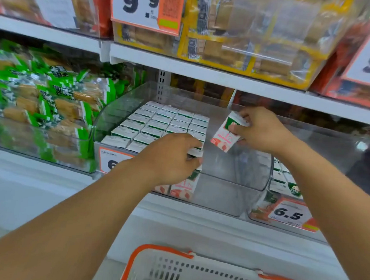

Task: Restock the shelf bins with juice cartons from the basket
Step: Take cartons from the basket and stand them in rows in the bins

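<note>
Left hand: your left hand (172, 158) reaches forward over the front wall of the clear shelf bin (219, 198), palm down, forearm running up from the lower left.
Left grip: the fingers curl round the top of a juice carton (195, 153) at the right end of the front row; it is grasping that carton.
Right hand: your right hand (259, 130) is extended deeper and higher, above the bare right half of the same bin, forearm coming in from the lower right.
Right grip: thumb and fingers pinch the upper end of a second carton (225, 134), which hangs clear of the bin floor.
Held carton axis: the long axis tilts, green-and-white top toward the upper right under your fingers, pink fruit-printed bottom toward the lower left.
Stocked cartons (159, 125): they stand upright in tight rows in the left half of the bin, white tops facing up.
Obstructions: the upper shelf (205, 75) overhangs the bin, and the bin's clear front wall stands between you and the rows.
Neighbours: green snack packs (41, 100) lie in the bin to the left; another bin of cartons with a 6.5 price tag (290, 214) sits to the right.
Basket (193, 270): white with orange handles, it sits below the shelf at the bottom edge; its contents cannot be made out.
</note>
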